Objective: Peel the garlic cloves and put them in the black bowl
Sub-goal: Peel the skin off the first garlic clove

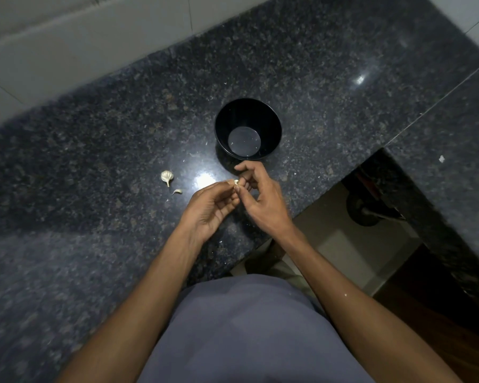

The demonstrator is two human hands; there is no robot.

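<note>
Your left hand (209, 208) and right hand (263, 196) meet at frame center, both pinching 1 garlic clove (236, 183) between curled fingertips, just below the black bowl (248, 128), which stands upright on the dark granite table (94, 134). To the left lie a larger garlic piece (166, 176) and a small clove (177, 191), near each other.

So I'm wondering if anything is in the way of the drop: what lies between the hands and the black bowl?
Head view: only a short stretch of bare granite counter separates the clove from the black bowl.
</note>
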